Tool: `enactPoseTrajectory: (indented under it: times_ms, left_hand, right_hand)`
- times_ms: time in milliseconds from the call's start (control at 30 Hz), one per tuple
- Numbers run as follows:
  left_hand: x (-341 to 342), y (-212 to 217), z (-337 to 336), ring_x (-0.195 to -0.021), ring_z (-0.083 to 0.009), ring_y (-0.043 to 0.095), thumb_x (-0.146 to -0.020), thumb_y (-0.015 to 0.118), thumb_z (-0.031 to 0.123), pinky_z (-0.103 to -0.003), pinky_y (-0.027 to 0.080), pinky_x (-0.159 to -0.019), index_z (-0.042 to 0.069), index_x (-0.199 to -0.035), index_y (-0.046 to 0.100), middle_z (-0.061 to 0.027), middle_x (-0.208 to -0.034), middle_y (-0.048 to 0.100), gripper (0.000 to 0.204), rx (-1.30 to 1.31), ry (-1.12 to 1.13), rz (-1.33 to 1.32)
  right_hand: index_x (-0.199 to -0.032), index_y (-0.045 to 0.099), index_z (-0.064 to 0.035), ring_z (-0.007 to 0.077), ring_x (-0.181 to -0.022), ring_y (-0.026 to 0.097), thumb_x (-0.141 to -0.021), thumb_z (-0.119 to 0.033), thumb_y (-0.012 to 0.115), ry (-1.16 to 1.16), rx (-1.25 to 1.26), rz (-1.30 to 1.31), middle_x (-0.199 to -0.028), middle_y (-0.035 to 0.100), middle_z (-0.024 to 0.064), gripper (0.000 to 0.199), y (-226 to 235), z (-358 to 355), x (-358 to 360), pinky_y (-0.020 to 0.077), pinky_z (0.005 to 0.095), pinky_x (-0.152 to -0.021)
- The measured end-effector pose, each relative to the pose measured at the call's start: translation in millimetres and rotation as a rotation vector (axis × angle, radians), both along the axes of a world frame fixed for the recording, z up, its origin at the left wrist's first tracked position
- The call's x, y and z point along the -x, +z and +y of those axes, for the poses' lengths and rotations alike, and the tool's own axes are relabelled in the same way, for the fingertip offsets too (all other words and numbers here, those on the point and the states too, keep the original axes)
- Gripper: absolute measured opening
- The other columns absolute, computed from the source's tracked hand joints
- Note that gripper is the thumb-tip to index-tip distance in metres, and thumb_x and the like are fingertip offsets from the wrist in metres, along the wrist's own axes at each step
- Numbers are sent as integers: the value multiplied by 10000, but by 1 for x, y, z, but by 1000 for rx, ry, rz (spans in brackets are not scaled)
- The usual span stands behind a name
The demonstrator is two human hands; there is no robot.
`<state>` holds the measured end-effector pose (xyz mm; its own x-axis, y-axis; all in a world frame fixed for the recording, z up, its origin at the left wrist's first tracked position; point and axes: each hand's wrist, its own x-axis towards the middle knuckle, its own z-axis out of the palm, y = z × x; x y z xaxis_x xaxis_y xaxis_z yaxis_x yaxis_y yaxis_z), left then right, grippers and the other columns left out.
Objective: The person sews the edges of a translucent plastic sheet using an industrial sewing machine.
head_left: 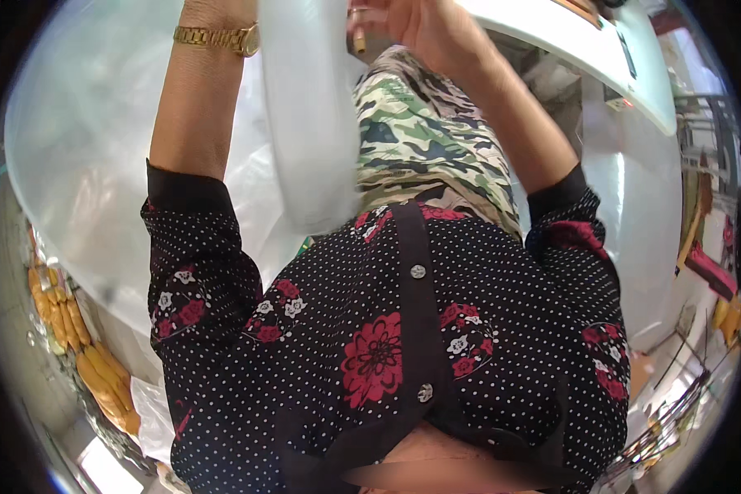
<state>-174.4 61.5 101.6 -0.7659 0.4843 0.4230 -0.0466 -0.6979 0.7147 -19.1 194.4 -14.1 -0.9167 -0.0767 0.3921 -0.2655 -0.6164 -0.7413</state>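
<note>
Both arms are raised toward the far edge of the view, with a clear plastic bag (309, 123) hanging down between them. The right hand (416, 29) is partly closed: its fingers curl in toward the bag's upper right edge, seemingly pinching the film, though the exact grip is hard to make out where the picture cuts off. The left hand is out of view beyond the top edge, so I cannot tell how it is set; only the left forearm shows, with a gold wristwatch (218, 37) on the wrist, just beside the bag's left edge. The bag hangs straight and flat, its lower end reaching down to the person's chest. Just behind it and to the right lies a folded camouflage cloth (424, 152) in green, tan and black. Near the camera is the person's black dotted shirt (387, 346) with red flowers and a buttoned front. More clear plastic sheeting (82, 148) spreads across the left. At the lower left, a row of yellow-orange items (90, 362) lies in clear wrapping.
</note>
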Motion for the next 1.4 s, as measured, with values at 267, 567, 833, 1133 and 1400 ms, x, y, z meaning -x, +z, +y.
enactPoseTrajectory:
  times_ms: [267, 567, 833, 1133, 1400]
  left_hand:
    - [-131, -15, 102, -950, -183, 607, -981, 543, 205, -300, 472, -860, -41, -1112, 657, -116, -1000, 670, 301, 695, 554, 558]
    - [-145, -53, 90, -1225, -265, 559, -923, 601, 70, -387, 413, -1077, -94, -1217, 581, -173, -1260, 618, 337, 608, 252, 439]
    - [-252, -79, 130, -948, -290, 634, -772, 725, 71, -365, 497, -907, -5, -1072, 657, -125, -980, 656, 317, 843, -348, 1781]
    - [-241, -105, 125, -699, -178, 604, -793, 714, -24, -279, 481, -634, -23, -866, 637, -84, -789, 593, 106, 1113, -663, 1362]
    - [-238, -113, 112, -657, -184, 578, -769, 722, -39, -284, 472, -580, -13, -855, 637, -81, -742, 559, 123, 1076, -585, 1262]
  right_hand:
    - [-1294, 537, -31, 220, -1078, 607, -893, -661, 490, -1, 357, -206, -1154, 622, 137, 748, -10, 2, -161, 484, 428, -953]
    - [-892, 617, -20, 58, -648, 603, -947, -142, 620, -925, -248, -478, -742, 608, -1, 133, -58, 30, -215, 510, 247, -576]
    - [-868, 635, -29, 272, -653, 625, -861, -116, 699, -1300, -766, -110, -768, 619, 112, 109, -82, 43, -251, 489, 331, -572]
    - [-1000, 675, -67, 321, -1067, 578, -832, -335, 671, -1378, -1216, -1701, -1146, 633, 150, 316, -326, 70, -366, 450, 446, -914]
    - [-1169, 622, -38, 382, -1157, 564, -950, -302, 478, -1060, -773, -2228, -1237, 606, 200, 372, -374, 29, -469, 438, 508, -951]
